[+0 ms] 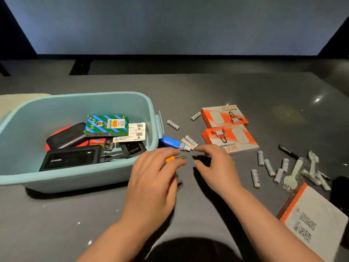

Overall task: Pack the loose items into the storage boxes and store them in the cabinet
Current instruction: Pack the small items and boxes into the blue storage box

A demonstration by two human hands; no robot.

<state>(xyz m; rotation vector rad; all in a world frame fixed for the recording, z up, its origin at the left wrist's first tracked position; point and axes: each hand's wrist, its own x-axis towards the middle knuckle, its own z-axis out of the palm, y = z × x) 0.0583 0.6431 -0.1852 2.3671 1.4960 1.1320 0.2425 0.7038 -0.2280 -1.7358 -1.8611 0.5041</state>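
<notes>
A light blue storage box (pixel 79 178) stands on the dark table at the left, holding a black Anker power bank (pixel 69 159), a green striped carton (pixel 106 125) and other small packs. My left hand (pixel 153 180) pinches a small orange-handled item (pixel 171 159) with a metal tip, just right of the box. My right hand (pixel 217 165) hovers beside it with fingers loosely curved, holding nothing. A blue tube (pixel 172 143) and white batteries (pixel 190 141) lie just beyond my fingertips.
Two orange WiFi boxes (pixel 229 127) lie to the right of the batteries. More white batteries (pixel 270 168), pale plastic spoons (pixel 294 173) and a black pen (pixel 289 152) are scattered at the right. A white and orange box (pixel 315 218) sits near the right edge.
</notes>
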